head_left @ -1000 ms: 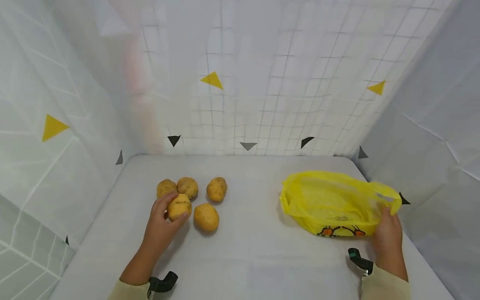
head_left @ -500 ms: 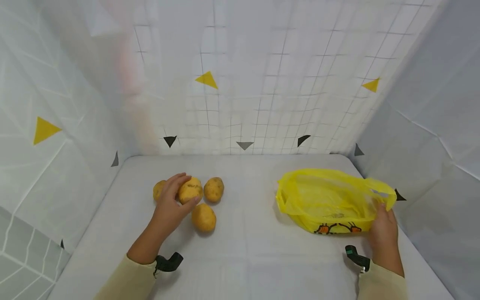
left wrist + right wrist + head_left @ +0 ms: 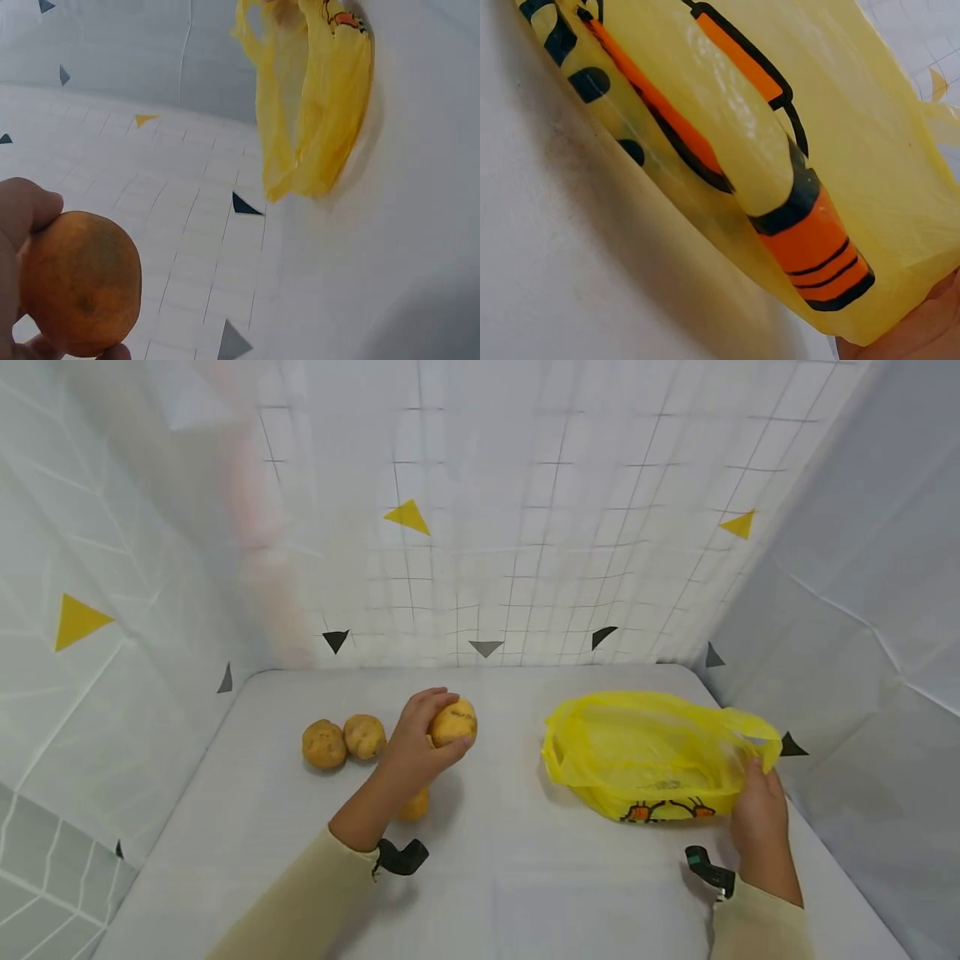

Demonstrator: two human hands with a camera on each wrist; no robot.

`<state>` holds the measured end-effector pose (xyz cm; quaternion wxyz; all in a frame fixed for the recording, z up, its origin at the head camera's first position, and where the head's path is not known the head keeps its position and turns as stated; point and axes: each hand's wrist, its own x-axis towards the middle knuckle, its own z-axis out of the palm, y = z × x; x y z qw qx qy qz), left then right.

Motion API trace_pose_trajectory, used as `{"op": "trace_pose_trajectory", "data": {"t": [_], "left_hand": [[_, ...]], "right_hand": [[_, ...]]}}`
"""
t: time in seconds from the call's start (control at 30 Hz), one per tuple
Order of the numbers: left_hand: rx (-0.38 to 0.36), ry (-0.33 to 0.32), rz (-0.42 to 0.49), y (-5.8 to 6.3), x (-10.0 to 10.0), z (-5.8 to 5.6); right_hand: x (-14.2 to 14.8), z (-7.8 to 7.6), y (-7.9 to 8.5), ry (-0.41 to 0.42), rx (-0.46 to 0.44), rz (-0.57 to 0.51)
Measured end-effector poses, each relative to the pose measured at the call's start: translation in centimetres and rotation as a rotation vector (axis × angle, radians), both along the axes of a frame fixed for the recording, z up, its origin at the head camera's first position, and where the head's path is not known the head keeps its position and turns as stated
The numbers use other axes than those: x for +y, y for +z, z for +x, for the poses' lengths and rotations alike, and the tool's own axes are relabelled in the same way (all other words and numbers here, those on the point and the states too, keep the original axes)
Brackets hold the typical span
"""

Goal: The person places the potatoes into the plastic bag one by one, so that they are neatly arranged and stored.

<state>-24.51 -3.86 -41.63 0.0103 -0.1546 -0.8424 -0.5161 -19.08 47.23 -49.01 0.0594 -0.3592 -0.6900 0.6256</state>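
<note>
My left hand holds a round yellow potato between thumb and fingers, raised over the table left of the bag. The left wrist view shows the same potato from close by. A yellow plastic bag with an orange and black print lies with its wide mouth facing up. At its right end, near the handle, my right hand grips the bag's edge. Two potatoes sit side by side at the left. Another potato shows partly below my left wrist.
A white-covered table carries everything. White grid-lined sheeting rises behind it, and grey-white sheeting stands close beyond the bag on the right. Both wrists wear dark camera mounts.
My left hand has carried its potato up and rightward, past the other potatoes toward the bag. It now hides one that was visible before. My right hand keeps hold of the bag.
</note>
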Motion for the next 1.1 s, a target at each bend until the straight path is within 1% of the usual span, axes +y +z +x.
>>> {"op": "trace_pose_trajectory", "data": {"t": [0.07, 0.23, 0.33, 0.4, 0.47, 0.6, 0.77, 0.87, 1.0, 1.1], "left_hand": [[0.013, -0.007, -0.015, 0.4, 1.4, -0.1], [0.069, -0.063, -0.053, 1.5, 5.1, -0.5], [0.090, -0.114, -0.067, 2.0, 7.2, -0.9], [0.091, -0.147, -0.061, 2.3, 8.3, -1.2], [0.088, -0.168, -0.058, 2.5, 9.3, -1.6], [0.074, -0.178, -0.080, 2.4, 10.9, -2.2], [0.065, -0.187, -0.103, 2.6, 12.8, -3.3], [0.045, -0.200, -0.097, 2.6, 13.8, -3.9], [0.010, -0.201, -0.108, 2.0, 15.1, -4.5], [-0.003, -0.191, -0.118, 1.4, 16.0, -5.1]], "right_hand": [[-0.1, 0.1, 0.3, 0.019, -0.006, 0.013], [0.0, 0.4, 0.6, 0.061, -0.010, 0.056], [0.0, 0.3, 0.5, 0.056, 0.002, 0.046], [0.0, 0.1, 0.4, 0.048, 0.000, 0.036], [-0.1, -0.1, 0.1, 0.046, -0.003, 0.042], [-0.7, -0.3, -0.6, 0.062, -0.011, 0.045], [-0.8, -0.5, -0.2, 0.068, -0.012, 0.049], [-0.7, -0.4, -0.1, 0.075, -0.016, 0.079], [-0.8, -0.1, -0.5, 0.095, -0.009, 0.092], [-1.1, -0.1, -0.6, 0.103, 0.001, 0.076]]}}
